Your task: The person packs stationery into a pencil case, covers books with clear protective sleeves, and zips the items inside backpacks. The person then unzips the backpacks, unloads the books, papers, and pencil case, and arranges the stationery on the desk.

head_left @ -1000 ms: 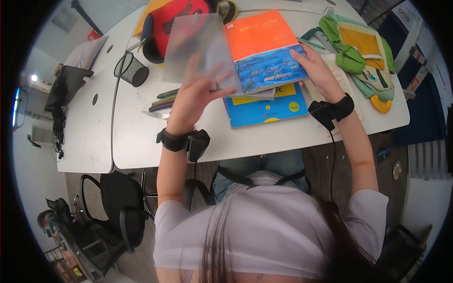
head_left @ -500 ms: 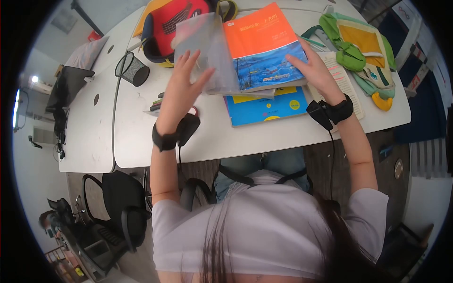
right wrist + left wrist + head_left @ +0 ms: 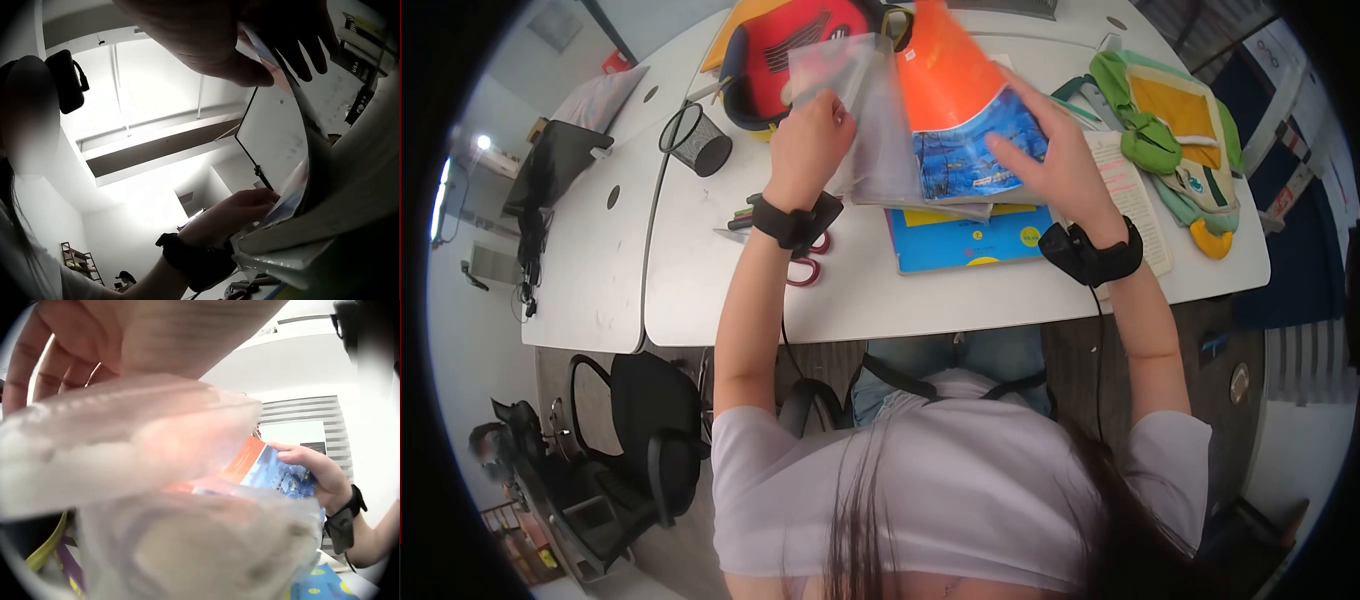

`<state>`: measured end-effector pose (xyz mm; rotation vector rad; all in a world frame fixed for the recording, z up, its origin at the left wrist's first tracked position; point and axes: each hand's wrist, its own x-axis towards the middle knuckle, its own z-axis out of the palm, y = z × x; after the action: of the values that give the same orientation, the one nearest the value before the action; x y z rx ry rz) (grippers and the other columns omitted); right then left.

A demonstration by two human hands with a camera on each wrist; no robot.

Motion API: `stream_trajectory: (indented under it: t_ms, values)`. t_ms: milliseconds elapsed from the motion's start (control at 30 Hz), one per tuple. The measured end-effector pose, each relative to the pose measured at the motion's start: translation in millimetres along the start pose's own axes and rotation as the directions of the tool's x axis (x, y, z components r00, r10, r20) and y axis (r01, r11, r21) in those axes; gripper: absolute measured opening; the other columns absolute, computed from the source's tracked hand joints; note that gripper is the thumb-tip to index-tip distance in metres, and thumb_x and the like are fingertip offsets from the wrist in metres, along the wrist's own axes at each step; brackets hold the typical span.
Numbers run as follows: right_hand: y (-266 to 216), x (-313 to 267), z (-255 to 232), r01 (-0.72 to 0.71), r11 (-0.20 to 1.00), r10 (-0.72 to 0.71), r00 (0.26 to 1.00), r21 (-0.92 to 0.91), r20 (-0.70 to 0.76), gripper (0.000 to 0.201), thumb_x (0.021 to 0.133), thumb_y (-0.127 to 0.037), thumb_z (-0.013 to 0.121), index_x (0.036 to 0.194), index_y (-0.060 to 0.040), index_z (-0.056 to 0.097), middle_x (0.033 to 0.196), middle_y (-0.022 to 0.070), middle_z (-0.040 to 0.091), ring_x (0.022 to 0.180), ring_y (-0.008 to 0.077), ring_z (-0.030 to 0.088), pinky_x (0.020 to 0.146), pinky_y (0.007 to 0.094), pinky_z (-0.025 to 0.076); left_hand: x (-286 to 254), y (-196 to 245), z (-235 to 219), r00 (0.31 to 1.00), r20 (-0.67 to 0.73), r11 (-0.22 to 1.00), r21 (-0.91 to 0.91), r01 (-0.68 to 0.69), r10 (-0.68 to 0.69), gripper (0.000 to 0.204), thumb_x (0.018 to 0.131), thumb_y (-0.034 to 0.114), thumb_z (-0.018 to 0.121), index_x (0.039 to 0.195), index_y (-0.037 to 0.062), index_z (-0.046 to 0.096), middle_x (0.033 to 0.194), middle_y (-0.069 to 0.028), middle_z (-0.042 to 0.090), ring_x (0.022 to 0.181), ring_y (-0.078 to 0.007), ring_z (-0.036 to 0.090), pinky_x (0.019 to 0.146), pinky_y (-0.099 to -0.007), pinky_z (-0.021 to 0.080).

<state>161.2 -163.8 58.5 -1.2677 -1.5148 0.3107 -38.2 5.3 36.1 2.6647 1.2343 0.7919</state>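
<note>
L hand fwd, bent by sleeve; R hand grips bk

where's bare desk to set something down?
Bare: white table between mesh cup, scissors and front edge; also the strip between blue book and that edge. Crowded: the middle, with left hand, clear cover, and right hand holding orange book; right side, green backpack.

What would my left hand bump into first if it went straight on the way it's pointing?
Most likely the clear plastic cover, which shows ahead of the left hand in the head view, with the red-and-navy bag beyond. Depth is unclear; hand and cover may already touch.
</note>
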Motion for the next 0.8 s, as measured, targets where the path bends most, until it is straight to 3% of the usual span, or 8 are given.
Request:
stream_trajectory:
  t_ms: [100, 167, 233, 300, 400, 533, 600, 800]
  values:
    - [-12.2, 1.2, 6.3, 0.071, 0.987, -0.092, 0.986, 0.146, 0.141, 0.057, 0.075, 0.003, 0.050, 0.131, -0.0011, 0.037, 0.132, 0.0149, 0.042, 0.121, 0.0216, 0.041, 0.101, 0.0306, 0.031, 2.4, 2.2, -7.4, 0.993, -0.121, 0.998, -0.062, -0.008, 0.000, 0.017, 0.077, 0.016, 0.054, 0.084, 0.0005, 0.052, 0.067, -0.0142, 0.059, 0.067, -0.0340, 0.059, 0.062, -0.0382, 0.047]
    - [-6.4, 1.3, 14.5, 0.248, 0.962, -0.229, 0.960, -0.110, 0.160, 0.059, 0.072, 0.006, 0.048, 0.130, -0.0018, 0.039, 0.131, 0.0139, 0.043, 0.123, 0.0256, 0.041, 0.102, 0.0319, 0.030, 0.7, 3.2, -14.3, 0.991, -0.133, 0.995, -0.094, 0.024, -0.036, 0.017, 0.077, 0.016, 0.054, 0.080, -0.0001, 0.048, 0.067, -0.0154, 0.057, 0.065, -0.0345, 0.057, 0.063, -0.0368, 0.046]
    - [-4.4, 1.7, 18.2, 0.247, 0.968, -0.236, 0.957, -0.048, 0.168, 0.068, 0.061, 0.009, 0.051, 0.128, -0.0039, 0.042, 0.127, 0.0156, 0.046, 0.121, 0.0323, 0.040, 0.103, 0.0382, 0.030, 1.5, -2.5, -17.0, 0.985, -0.165, 0.992, -0.120, 0.039, -0.058, 0.017, 0.077, 0.016, 0.053, 0.078, 0.0001, 0.048, 0.067, -0.0172, 0.058, 0.063, -0.0346, 0.057, 0.059, -0.0379, 0.046]
    - [-5.7, 0.9, 19.2, 0.354, 0.903, -0.300, 0.925, -0.242, 0.232, 0.061, 0.057, 0.011, 0.050, 0.117, -0.0032, 0.052, 0.121, 0.0147, 0.052, 0.118, 0.0320, 0.043, 0.103, 0.0411, 0.031, 4.7, -9.1, -20.4, 0.976, -0.201, 0.987, -0.150, 0.059, -0.088, 0.017, 0.076, 0.016, 0.052, 0.076, 0.0002, 0.048, 0.067, -0.0190, 0.058, 0.060, -0.0347, 0.058, 0.055, -0.0389, 0.046]
    - [-5.3, -1.1, 24.6, 0.432, 0.867, -0.359, 0.887, -0.249, 0.290, 0.052, 0.055, 0.011, 0.050, 0.104, -0.0037, 0.057, 0.113, 0.0134, 0.056, 0.114, 0.0305, 0.047, 0.102, 0.0438, 0.032, 13.1, -19.3, -23.2, 0.961, 0.040, 0.822, -0.510, 0.255, -0.273, 0.026, 0.078, 0.023, 0.051, 0.075, -0.0021, 0.044, 0.060, -0.0145, 0.054, 0.049, -0.0238, 0.056, 0.049, -0.0317, 0.045]
    - [-6.9, -1.9, 29.0, 0.480, 0.831, -0.410, 0.870, -0.281, 0.275, 0.045, 0.057, 0.009, 0.052, 0.099, -0.0046, 0.058, 0.109, 0.0113, 0.057, 0.108, 0.0298, 0.051, 0.099, 0.0459, 0.034, 15.5, -21.7, -22.6, 0.939, 0.118, 0.806, -0.487, 0.337, -0.322, 0.024, 0.080, 0.023, 0.051, 0.076, 0.0011, 0.045, 0.062, -0.0050, 0.051, 0.052, -0.0107, 0.052, 0.048, -0.0269, 0.045]
    - [-10.5, 2.2, 37.0, 0.497, 0.805, -0.421, 0.863, -0.323, 0.280, 0.041, 0.059, 0.006, 0.056, 0.098, -0.0049, 0.059, 0.105, 0.0105, 0.058, 0.102, 0.0298, 0.053, 0.095, 0.0432, 0.039, 10.1, -14.4, -20.2, 0.975, -0.034, 0.922, -0.334, 0.195, -0.219, 0.025, 0.078, 0.027, 0.051, 0.079, 0.0012, 0.050, 0.069, -0.0154, 0.058, 0.064, -0.0315, 0.059, 0.059, -0.0356, 0.046]
    - [-2.1, 28.9, 66.8, 0.538, 0.774, -0.465, 0.841, -0.334, 0.278, 0.041, 0.062, 0.000, 0.062, 0.102, -0.0044, 0.058, 0.099, 0.0113, 0.058, 0.095, 0.0292, 0.055, 0.082, 0.0358, 0.046, -4.1, 5.1, -14.6, 0.991, -0.085, 0.952, -0.298, 0.073, -0.103, 0.022, 0.078, 0.025, 0.054, 0.079, 0.0026, 0.053, 0.071, -0.0148, 0.059, 0.068, -0.0328, 0.058, 0.062, -0.0380, 0.045]
